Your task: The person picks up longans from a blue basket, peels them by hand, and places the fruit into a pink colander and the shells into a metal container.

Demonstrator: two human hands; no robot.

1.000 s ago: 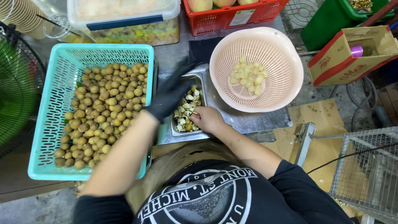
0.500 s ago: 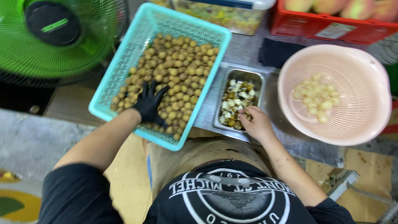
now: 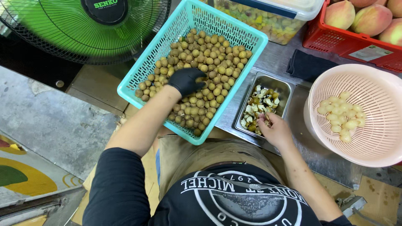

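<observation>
A green fan point(image 3: 83, 25) stands well beyond the left hand, past the far rim of the teal basket point(image 3: 155, 67), which is heaped with brown fruit point(image 3: 209, 62). Right of the right hand sits a pink colander point(image 3: 377, 138) holding a few pale peeled fruit point(image 3: 341, 117), and beyond both hands are a red crate point(image 3: 331, 42) of peaches and a clear tub point(image 3: 268, 21). A small steel tray point(image 3: 276, 83) of shells lies between basket and colander, under the right hand. The left hand point(image 3: 186, 80), in a black glove, lies palm-down in the fruit with fingers curled into the pile; whether it has closed on one I cannot tell. The bare right hand point(image 3: 274, 129) hovers over the tray's near end, fingertips pinched together, seemingly on a scrap of shell. This looks like the pick-up step of peeling: the left fetches a fruit while the right sheds waste. Bringing the two hands together over the tray would come next. Room is tight between basket wall and tray rim; the near edge, by the body, is open.
</observation>
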